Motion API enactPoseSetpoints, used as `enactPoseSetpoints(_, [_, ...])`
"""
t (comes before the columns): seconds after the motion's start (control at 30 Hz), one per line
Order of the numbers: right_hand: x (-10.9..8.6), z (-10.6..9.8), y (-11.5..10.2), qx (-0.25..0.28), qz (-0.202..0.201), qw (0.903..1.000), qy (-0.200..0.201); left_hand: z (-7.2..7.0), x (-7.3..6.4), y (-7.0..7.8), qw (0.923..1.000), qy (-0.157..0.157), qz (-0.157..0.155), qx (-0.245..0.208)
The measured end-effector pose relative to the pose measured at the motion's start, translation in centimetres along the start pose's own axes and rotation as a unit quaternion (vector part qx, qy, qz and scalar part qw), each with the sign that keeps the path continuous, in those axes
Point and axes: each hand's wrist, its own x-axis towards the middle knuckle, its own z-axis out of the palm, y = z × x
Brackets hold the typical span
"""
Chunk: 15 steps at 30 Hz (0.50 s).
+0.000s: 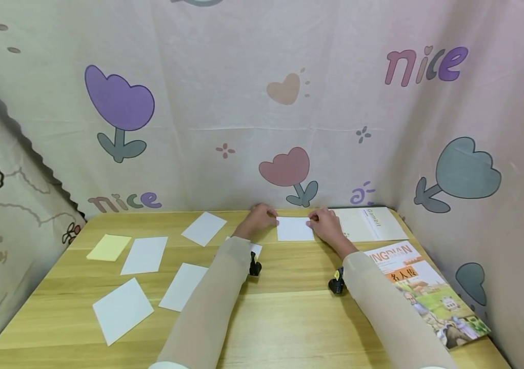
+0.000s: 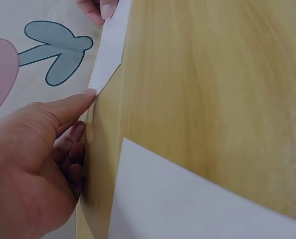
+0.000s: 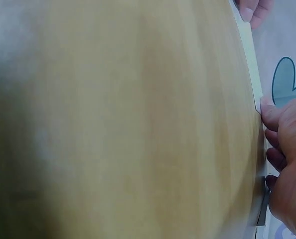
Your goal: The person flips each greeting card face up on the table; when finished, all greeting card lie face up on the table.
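Note:
A small white sheet of paper (image 1: 295,228) is held between both hands near the table's back edge. My left hand (image 1: 261,219) pinches its left side, thumb at the corner in the left wrist view. On the opposite side, my right hand (image 1: 328,225) grips the sheet between thumb and fingers. The right wrist view shows the paper (image 3: 250,64) almost edge-on. Just below the left hand, another white sheet (image 1: 256,249) lies partly hidden behind the left sleeve. Right beside the right hand is a pale notebook (image 1: 375,225) marked "Gambit".
Several white sheets lie spread over the left half, including one at the front (image 1: 122,311) and one farther back (image 1: 204,229). A yellow sheet (image 1: 108,247) is at the far left. Along the right edge lies a colourful magazine (image 1: 432,294). A patterned curtain (image 1: 225,102) hangs behind the table.

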Motion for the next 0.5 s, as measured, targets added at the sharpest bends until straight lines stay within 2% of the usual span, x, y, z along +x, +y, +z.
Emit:
enactPoseSetpoints(0.27, [0.01, -0.05, -0.13, -0.006, -0.011, 0.9999, -0.003, -0.48, -0.37, 0.28, 0.9995, -0.013, 0.017, -0.021])
enactPoseSetpoints(0.5, [0.20, -0.10, -0.41, 0.004, -0.017, 0.9998, -0.009, -0.98, -0.57, 0.46, 0.9983, -0.033, 0.011, -0.046])
